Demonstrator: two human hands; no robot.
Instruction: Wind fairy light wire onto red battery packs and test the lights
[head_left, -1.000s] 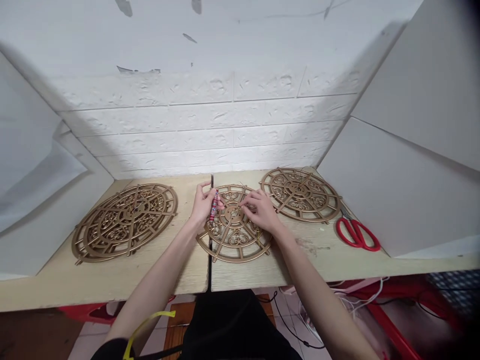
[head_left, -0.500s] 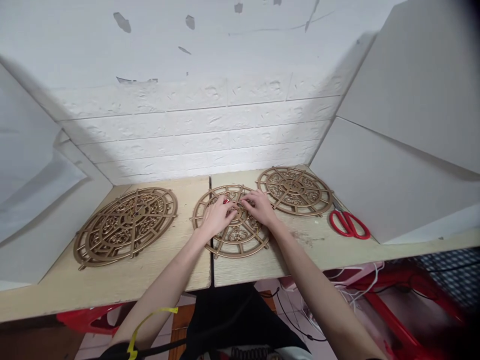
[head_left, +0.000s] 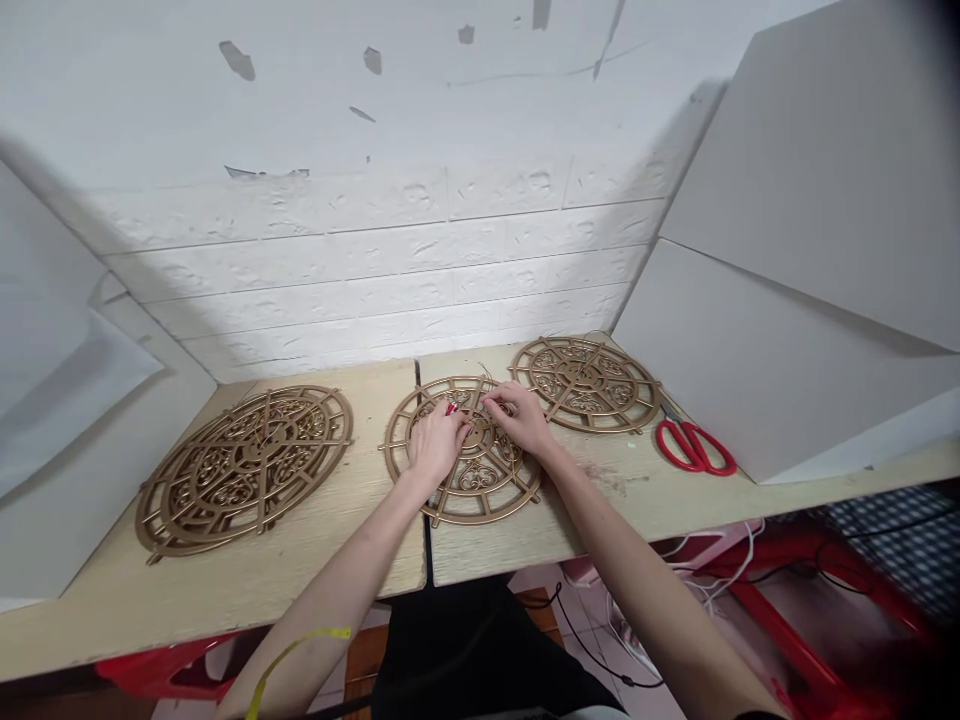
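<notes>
The hub lay at 3 o'clock from the left hand, closed on a red piece; whether the right hand pinched, I could not tell.

A pale wood-grained tabletop is split by a dark seam running front to back; on its left part overlapping bronze-coloured openwork discs lie in a low stack; a middle disc lies flat across the seam; a right-hand disc lies farther back, close beside it; red-handled scissors lie near that disc's right edge, blades pointing back; brownish scuffs mark the surface in front of it
</notes>
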